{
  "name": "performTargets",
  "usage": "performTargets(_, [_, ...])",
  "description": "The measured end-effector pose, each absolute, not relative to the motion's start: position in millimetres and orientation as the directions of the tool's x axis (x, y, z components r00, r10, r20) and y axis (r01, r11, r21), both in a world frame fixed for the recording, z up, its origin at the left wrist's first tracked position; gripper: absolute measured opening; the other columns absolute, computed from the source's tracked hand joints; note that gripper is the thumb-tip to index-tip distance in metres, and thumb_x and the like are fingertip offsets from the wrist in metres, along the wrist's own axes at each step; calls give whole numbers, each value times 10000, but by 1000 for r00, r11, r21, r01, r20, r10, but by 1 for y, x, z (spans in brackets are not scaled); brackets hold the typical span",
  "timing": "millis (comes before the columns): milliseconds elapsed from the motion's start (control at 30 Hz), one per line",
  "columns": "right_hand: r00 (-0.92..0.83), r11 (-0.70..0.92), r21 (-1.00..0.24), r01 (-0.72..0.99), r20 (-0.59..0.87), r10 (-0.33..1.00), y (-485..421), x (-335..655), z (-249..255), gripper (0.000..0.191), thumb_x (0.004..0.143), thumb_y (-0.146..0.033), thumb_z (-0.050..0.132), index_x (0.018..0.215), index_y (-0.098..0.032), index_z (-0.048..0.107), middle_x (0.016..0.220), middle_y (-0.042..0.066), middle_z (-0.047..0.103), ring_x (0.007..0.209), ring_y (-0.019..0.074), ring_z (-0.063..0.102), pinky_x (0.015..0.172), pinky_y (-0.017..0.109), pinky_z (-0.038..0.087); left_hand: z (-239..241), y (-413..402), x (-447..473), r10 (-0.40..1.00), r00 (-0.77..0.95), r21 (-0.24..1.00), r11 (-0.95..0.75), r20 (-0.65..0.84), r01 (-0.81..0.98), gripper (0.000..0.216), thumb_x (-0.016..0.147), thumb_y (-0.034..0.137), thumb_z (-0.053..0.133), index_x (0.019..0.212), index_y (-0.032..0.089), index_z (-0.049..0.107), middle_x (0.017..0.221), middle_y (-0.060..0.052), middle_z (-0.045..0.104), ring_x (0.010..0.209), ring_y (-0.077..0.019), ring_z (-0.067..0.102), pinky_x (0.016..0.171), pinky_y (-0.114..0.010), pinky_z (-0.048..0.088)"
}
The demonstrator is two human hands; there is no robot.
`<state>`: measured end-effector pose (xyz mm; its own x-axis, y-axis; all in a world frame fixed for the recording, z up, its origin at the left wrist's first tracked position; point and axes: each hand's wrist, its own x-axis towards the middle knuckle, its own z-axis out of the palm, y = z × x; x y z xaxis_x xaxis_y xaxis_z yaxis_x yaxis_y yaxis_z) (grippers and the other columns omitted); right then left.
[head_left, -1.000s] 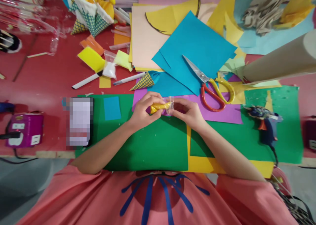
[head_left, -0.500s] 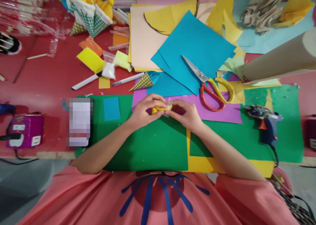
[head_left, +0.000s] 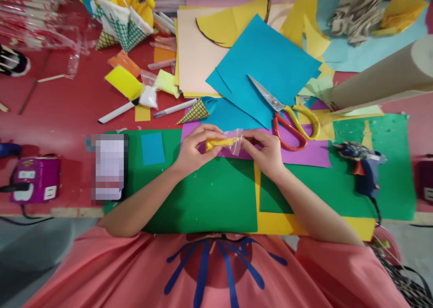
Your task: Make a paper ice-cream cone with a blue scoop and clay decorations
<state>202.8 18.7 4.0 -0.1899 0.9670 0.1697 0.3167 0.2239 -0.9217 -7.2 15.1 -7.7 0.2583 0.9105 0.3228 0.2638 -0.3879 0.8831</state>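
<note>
My left hand [head_left: 194, 149] is closed round a soft yellow lump, which looks like modelling clay [head_left: 214, 143]. A strip of yellow stretches from it into a small clear plastic bag [head_left: 236, 146]. The bag's right edge is pinched between thumb and fingers of my right hand [head_left: 265, 151]. Both hands are above the green sheet [head_left: 203, 195] and the purple sheet [head_left: 304, 158]. Just beyond them lies a small paper cone [head_left: 196, 112] with a yellow grid pattern and a blue top. Large scissors [head_left: 275, 104] with red and yellow handles rest to the right.
A blue glue gun [head_left: 368, 175] lies at right, near a big cardboard tube [head_left: 379, 80]. On the left are a blurred-out phone [head_left: 110, 166] and a purple power socket box [head_left: 35, 179]. Blue paper [head_left: 264, 60], clay packets [head_left: 125, 82] and markers [head_left: 117, 112] lie farther back.
My right hand has moved a little to the right, away from the left. The clear bag now shows more spread out, with the yellow stretched longer between the hands.
</note>
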Motion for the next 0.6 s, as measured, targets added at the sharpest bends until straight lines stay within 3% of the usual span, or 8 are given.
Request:
performTargets(100, [-196,189,-935,302,133,972,20,203,4,175,825,-313,674,924,-185,740,802,43,744,635,136,634,587,263,500,-8,14,-6,902,267,869,-410,340,279,179,818,219,683,997,225,689,1040,-46,671,1009,-164,648,878,-345,555])
performTargets(300, [-390,236,-940,244,128,912,22,200,1,283,829,-420,681,970,-181,733,905,67,749,795,174,680,708,288,522,-5,13,-3,871,314,818,-473,377,327,157,832,225,670,987,220,652,1024,-46,679,981,-164,665,857,-330,554])
performTargets(600, [-424,322,-884,340,161,891,15,196,-3,274,878,-436,618,903,-173,688,816,63,710,690,156,626,624,268,471,-4,11,-2,847,362,768,-516,390,380,63,846,222,658,882,213,608,984,-38,717,943,-155,683,815,-314,547])
